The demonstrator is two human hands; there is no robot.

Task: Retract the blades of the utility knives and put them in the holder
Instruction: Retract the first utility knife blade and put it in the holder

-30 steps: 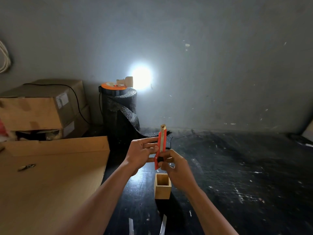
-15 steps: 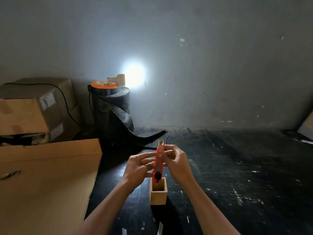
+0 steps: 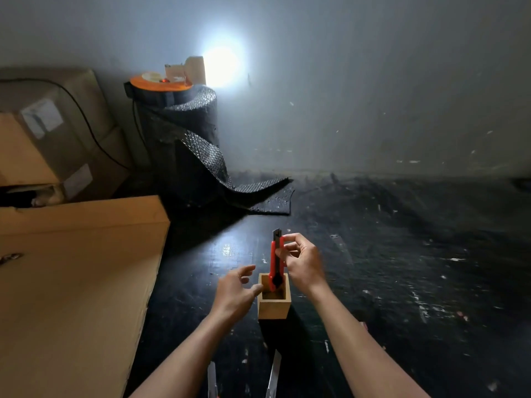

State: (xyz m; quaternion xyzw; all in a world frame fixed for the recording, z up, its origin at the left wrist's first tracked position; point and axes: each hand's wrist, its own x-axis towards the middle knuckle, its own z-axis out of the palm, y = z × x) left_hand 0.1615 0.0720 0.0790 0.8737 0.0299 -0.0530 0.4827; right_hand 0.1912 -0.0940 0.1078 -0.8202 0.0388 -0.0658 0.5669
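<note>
A red utility knife [image 3: 275,261] stands upright with its lower end inside the small square wooden holder [image 3: 273,306] on the dark table. No blade shows at its dark top end. My right hand [image 3: 303,261] pinches the knife's upper part with its fingertips. My left hand [image 3: 237,291] is open, fingers spread, thumb touching the holder's left rim, off the knife. Two extended blades of other knives [image 3: 273,374] [image 3: 212,379] poke into view at the bottom edge, near my forearms.
A large flat cardboard box [image 3: 71,277] fills the left side. Stacked cartons [image 3: 48,133] sit behind it. A roll of black bubble wrap [image 3: 184,145] with an orange reel on top stands at the back wall, beside a bright lamp.
The knife has gone down from mid-air into the holder. My left hand has let go of it and dropped beside the holder. My right hand still holds the top.
</note>
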